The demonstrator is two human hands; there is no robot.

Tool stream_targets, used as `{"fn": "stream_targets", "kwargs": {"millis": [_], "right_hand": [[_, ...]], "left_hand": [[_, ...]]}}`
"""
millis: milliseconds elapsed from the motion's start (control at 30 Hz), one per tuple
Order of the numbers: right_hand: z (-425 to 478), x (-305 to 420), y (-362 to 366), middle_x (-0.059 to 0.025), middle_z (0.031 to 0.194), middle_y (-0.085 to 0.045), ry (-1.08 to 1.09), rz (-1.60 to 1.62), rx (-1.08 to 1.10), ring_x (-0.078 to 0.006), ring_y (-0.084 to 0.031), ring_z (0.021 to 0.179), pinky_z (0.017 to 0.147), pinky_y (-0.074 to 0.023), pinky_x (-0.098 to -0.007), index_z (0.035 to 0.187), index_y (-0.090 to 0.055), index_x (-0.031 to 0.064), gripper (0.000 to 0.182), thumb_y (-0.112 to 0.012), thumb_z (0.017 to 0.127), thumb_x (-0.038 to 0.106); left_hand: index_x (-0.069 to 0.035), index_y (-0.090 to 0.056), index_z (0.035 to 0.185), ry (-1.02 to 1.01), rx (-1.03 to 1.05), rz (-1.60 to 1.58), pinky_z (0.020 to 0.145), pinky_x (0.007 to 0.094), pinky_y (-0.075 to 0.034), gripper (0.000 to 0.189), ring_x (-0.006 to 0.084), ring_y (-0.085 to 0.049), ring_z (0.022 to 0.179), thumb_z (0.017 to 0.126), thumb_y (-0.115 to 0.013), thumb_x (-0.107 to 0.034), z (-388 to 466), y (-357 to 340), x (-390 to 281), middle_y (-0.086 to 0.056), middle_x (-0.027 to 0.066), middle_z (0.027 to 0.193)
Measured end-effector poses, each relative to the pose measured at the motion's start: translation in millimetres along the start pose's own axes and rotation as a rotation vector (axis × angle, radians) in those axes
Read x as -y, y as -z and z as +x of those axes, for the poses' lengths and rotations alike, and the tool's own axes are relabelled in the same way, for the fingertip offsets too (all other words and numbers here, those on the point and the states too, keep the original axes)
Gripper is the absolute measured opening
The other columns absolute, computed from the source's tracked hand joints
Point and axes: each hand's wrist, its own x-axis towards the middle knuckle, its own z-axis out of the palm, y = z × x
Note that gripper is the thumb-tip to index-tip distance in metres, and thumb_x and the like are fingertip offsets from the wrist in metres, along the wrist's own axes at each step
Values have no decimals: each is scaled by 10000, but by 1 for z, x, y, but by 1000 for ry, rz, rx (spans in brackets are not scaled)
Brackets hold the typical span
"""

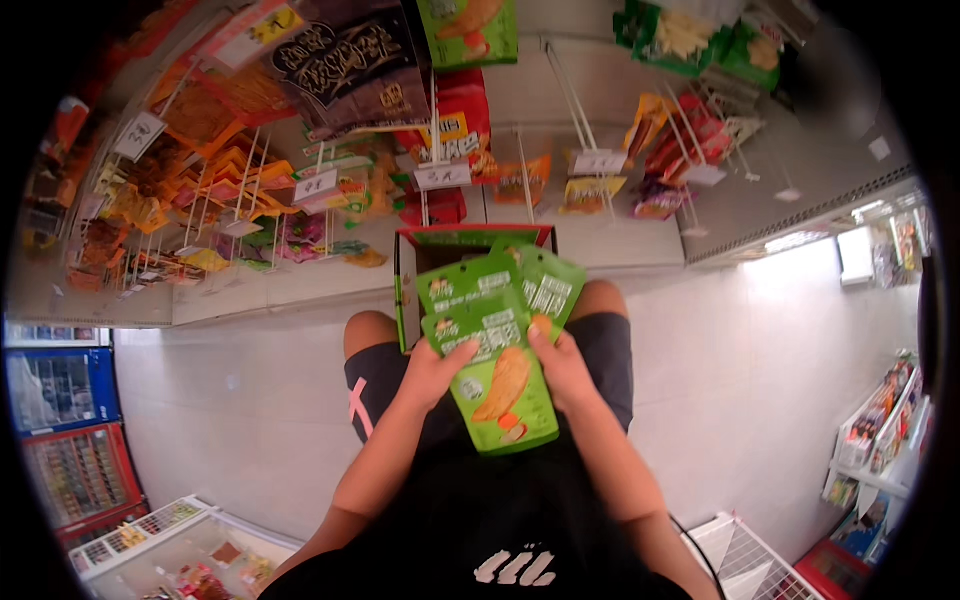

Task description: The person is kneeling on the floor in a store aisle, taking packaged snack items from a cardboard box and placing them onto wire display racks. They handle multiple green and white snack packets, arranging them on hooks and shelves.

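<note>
My left hand [436, 375] grips the left edge of a green snack packet [504, 401], its thumb lying across the front. That packet shows a golden pastry-like food and bears writing. On its right edge is my right hand [564, 369], thumb also on top. Fanned behind it are a second green packet [469, 279] and a third green packet [564, 274] tilted to the right; the right hand is at the third one's lower end. Between my knees, beyond the packets, stands an open cardboard box [406, 304] with a red and green rim. The packets hide most of its inside.
Ahead is a shop shelf [600, 247] with hooks of hanging snacks. A dark purple packet [349, 71] and another green packet [476, 34] hang close overhead. White wire racks [757, 559] stand behind right and behind left. Blue and red cabinets [82, 472] are at left.
</note>
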Motion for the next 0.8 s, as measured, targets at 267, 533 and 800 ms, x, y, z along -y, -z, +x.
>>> {"fn": "stream_targets", "kwargs": {"millis": [267,533,800], "right_hand": [[5,18,2,-18,1091,-638,166,-314,40,-94,-564,992,892,-447,-268,1189,-589,-12,314,-506,1018,237],[27,131,-36,-44,928,-666,634,-599,-125,-100,-569,863,794,-474,-289,1110,-612,-4,269,-582,958,215],[64,231,-129,-28,959,-664,774,-289,51,-84,-567,872,800,-466,-270,1071,-627,-17,290,-567,983,253]], "left_hand": [[-27,-523,1275,-87,-254,-444,933,377,-493,343,206,-609,1067,938,-581,-52,-2,5,26,-622,72,1178],[-47,-497,1302,-128,-246,-602,968,403,-476,356,241,-598,1097,957,-566,-98,7,62,23,-608,88,1217],[-33,-540,1247,4,-323,-652,934,364,-495,306,218,-618,1051,950,-583,-92,14,96,67,-635,79,1169]]}}
